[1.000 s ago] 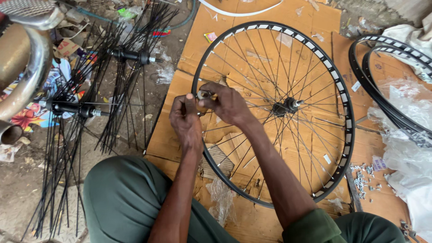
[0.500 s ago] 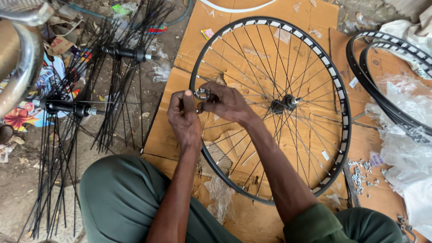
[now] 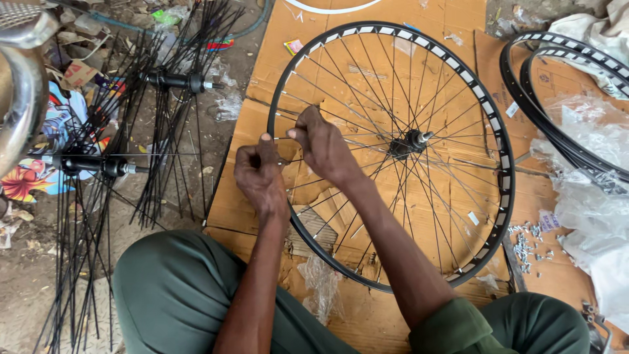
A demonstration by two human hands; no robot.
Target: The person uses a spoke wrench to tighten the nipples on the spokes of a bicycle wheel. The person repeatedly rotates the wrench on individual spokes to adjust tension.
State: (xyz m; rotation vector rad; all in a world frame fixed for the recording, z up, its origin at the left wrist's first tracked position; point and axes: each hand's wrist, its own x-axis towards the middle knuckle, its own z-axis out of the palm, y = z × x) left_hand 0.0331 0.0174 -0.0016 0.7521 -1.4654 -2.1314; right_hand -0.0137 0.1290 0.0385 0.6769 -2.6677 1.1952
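A black bicycle wheel rim (image 3: 503, 164) with thin steel spokes and a centre hub (image 3: 411, 140) lies flat on brown cardboard (image 3: 367, 39) in front of me. Both hands work at the rim's left side. My left hand (image 3: 262, 177) pinches at the inner edge of the rim, thumb and fingers closed around a spoke end. Just to its right, my right hand (image 3: 324, 147) grips a spoke (image 3: 367, 134) between thumb and fingers. Any small part between the fingertips is hidden.
Two black hubs with loose spoke bundles (image 3: 177, 82) (image 3: 98, 164) lie on the dirt at left. More black rims (image 3: 557, 111) and clear plastic bags (image 3: 599, 210) are at right, small metal nipples (image 3: 524, 242) scattered nearby. My green-trousered knees (image 3: 177, 295) frame the bottom.
Both hands have stayed at the rim's left edge, fingers shifting slightly on the spoke. The small metal piece seen between them earlier is no longer visible.
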